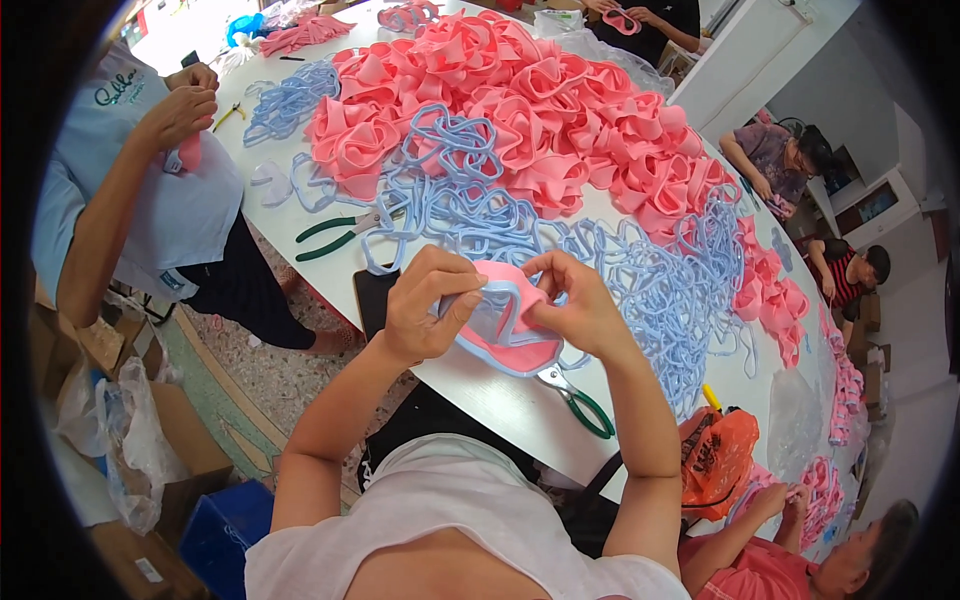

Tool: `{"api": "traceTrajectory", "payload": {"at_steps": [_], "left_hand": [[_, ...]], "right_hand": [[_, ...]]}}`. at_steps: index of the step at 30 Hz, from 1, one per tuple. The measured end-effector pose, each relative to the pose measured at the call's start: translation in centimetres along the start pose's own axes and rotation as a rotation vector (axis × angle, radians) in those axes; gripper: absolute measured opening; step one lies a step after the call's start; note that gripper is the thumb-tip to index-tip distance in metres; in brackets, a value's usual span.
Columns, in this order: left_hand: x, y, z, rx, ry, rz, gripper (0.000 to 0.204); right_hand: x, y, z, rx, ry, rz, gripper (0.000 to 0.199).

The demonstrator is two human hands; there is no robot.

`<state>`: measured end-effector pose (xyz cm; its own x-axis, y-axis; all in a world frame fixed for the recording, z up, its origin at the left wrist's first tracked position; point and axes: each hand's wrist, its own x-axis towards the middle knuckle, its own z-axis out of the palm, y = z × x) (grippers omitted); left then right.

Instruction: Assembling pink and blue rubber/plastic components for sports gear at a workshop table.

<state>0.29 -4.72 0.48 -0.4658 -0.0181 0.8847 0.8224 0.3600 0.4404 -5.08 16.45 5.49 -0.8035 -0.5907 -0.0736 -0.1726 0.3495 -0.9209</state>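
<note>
While both hands work at the near edge of the white table, the left hand is curled mostly closed, thumb and fingers pinching the light-blue frame against the pink silicone mask skirt. Right hand also nearly closed, fingertips gripping the skirt's top fold; the piece is held just above the table edge. Green-handled pliers lie under it, touching the edge; a second green-handled pair sits near the left edge. Blue frames pile mid-table, pink skirts heap toward the far side. Orange plastic bag at the right near edge. Other people stand and sit around; cardboard boxes on the floor left.
</note>
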Motion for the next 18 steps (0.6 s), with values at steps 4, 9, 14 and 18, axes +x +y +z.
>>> {"api": "traceTrajectory", "payload": {"at_steps": [4, 9, 14, 18], "left_hand": [[-0.2, -0.2, 1.3, 0.064, 0.004, 0.09, 0.02], [-1.8, -0.5, 0.9, 0.139, 0.205, -0.04, 0.018], [-1.8, 0.0, 2.6, 0.189, 0.291, 0.042, 0.019], [-2.4, -0.6, 2.6, 0.181, 0.253, -0.099, 0.025]], "right_hand": [[0.4, -0.1, 1.3, -0.495, 0.247, -0.125, 0.034], [-1.9, -2.5, 1.5, -0.617, 0.509, -0.591, 0.032], [-1.9, -2.1, 5.2, -0.867, 0.57, -0.534, 0.021], [-1.3, -1.9, 4.9, -0.818, 0.596, -0.564, 0.017]]}}
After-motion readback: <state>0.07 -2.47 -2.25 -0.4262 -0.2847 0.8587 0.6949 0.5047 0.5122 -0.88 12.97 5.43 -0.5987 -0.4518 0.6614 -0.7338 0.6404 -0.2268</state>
